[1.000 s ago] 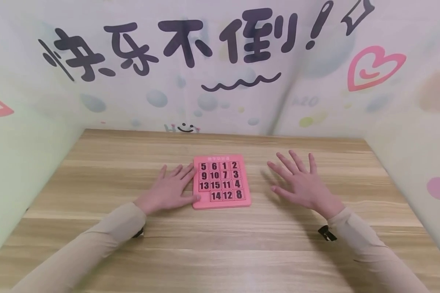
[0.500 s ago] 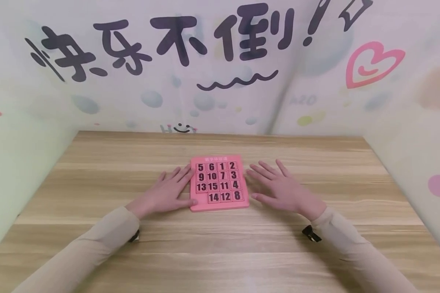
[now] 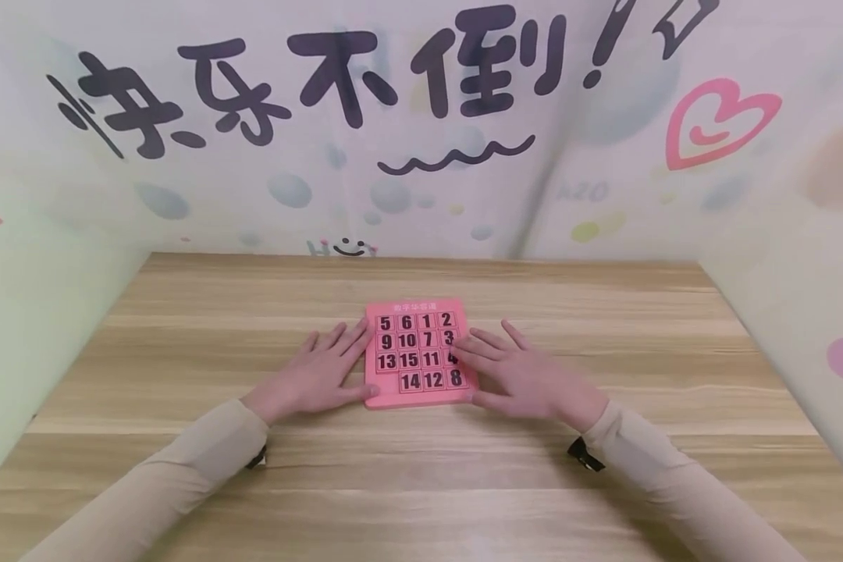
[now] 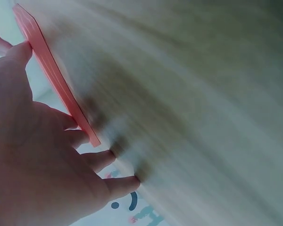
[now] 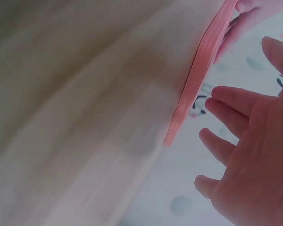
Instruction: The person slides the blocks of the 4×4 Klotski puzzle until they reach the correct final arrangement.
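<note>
A pink number sliding puzzle (image 3: 388,385) lies flat on the wooden table, its vacant slot at the lower left beside tile 14. Its top row reads 5, 6, 1, 2. My left hand (image 3: 316,378) touches the puzzle's left edge with thumb and fingertips, fingers extended; the left wrist view shows the thumb and two fingers at the pink side (image 4: 52,75), the other two down by the table. From the right, my right hand (image 3: 527,378) reaches over the edge with straight, spread fingers, partly covering tiles 3 and 4. In the right wrist view, its fingers hover above the puzzle's side (image 5: 191,89).
The wood-grain table (image 3: 421,484) runs back to a printed white backdrop (image 3: 239,203) with large dark characters and a pink heart. Pale walls enclose it on both sides. A black clip-like piece (image 3: 585,454) hangs under the right sleeve.
My right hand has moved left and down, from apart on the right to over the puzzle's right edge. The left hand stays at the left edge. The tiles keep their order.
</note>
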`<act>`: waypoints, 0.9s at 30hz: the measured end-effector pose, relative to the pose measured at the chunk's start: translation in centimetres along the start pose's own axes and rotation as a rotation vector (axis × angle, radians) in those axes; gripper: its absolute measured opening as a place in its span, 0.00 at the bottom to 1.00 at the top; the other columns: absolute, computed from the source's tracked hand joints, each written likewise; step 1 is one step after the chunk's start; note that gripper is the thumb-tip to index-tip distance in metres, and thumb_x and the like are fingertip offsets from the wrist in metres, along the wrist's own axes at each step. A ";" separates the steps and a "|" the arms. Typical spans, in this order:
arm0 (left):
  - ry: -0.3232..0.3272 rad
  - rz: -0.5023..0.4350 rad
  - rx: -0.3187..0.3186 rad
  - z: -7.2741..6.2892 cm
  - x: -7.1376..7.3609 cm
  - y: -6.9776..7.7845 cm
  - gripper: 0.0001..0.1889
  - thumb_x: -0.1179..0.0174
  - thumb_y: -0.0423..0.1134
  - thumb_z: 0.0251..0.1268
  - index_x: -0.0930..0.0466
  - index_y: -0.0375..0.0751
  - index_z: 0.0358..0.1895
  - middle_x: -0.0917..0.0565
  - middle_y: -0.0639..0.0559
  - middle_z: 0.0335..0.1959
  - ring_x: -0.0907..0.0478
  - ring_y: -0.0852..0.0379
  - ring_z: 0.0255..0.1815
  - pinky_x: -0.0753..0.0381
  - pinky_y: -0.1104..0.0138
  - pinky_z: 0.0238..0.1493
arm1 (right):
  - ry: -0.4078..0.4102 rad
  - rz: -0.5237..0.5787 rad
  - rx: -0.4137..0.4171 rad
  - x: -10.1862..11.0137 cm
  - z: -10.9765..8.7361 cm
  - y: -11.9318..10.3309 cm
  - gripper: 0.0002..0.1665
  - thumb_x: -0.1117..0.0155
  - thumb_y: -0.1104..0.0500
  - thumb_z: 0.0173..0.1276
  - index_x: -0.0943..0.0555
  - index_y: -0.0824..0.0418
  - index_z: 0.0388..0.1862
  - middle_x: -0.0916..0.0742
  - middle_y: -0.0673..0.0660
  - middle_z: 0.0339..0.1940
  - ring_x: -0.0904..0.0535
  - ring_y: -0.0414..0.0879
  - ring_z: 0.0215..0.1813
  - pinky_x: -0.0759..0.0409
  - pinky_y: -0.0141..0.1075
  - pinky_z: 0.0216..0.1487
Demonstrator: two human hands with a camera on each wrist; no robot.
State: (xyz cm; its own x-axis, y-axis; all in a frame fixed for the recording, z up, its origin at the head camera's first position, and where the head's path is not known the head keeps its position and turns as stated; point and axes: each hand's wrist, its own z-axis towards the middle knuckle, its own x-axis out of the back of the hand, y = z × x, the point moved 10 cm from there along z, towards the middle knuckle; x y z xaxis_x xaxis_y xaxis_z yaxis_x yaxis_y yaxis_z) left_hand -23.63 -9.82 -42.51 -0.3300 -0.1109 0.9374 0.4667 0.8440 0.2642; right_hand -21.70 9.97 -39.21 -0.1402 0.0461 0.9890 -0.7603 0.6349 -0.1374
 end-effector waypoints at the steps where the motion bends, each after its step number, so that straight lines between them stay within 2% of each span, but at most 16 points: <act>1: -0.003 0.001 0.004 0.0 -0.1 -0.1 0.48 0.55 0.68 0.67 0.59 0.40 0.78 0.61 0.47 0.78 0.62 0.38 0.76 0.64 0.40 0.70 | -0.005 0.000 0.013 -0.1 0.1 -0.3 0.41 0.61 0.32 0.74 0.38 0.56 0.75 0.35 0.56 0.75 0.47 0.54 0.76 0.61 0.58 0.73; 10: -0.003 -0.007 0.008 0.1 -0.4 -0.2 0.47 0.54 0.68 0.67 0.58 0.40 0.78 0.60 0.46 0.78 0.63 0.38 0.76 0.64 0.39 0.70 | -0.037 0.013 0.099 -0.7 0.8 -2.6 0.41 0.56 0.33 0.73 0.37 0.56 0.75 0.34 0.54 0.75 0.47 0.53 0.76 0.59 0.56 0.74; 20: -0.002 -0.029 0.005 0.1 -0.2 -0.1 0.47 0.53 0.66 0.68 0.59 0.40 0.78 0.60 0.46 0.78 0.63 0.38 0.76 0.65 0.40 0.70 | -0.034 0.010 0.154 -1.1 1.2 -4.2 0.40 0.55 0.34 0.73 0.38 0.53 0.76 0.35 0.54 0.75 0.49 0.53 0.77 0.59 0.57 0.73; 27: -0.008 -0.023 0.009 0.0 -0.2 -0.2 0.47 0.54 0.66 0.68 0.59 0.40 0.78 0.61 0.46 0.78 0.63 0.38 0.76 0.65 0.40 0.70 | -0.055 0.016 0.192 -1.4 1.5 -5.0 0.41 0.58 0.33 0.73 0.38 0.56 0.75 0.36 0.55 0.75 0.49 0.55 0.76 0.59 0.55 0.74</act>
State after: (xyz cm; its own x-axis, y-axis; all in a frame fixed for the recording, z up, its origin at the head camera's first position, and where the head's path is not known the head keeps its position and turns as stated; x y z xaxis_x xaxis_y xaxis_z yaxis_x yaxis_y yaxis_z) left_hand -23.65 -10.01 -42.80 -0.3470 -0.1268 0.9293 0.4516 0.8458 0.2840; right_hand -18.66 5.54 -39.95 -0.1833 0.0094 0.9830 -0.8640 0.4754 -0.1656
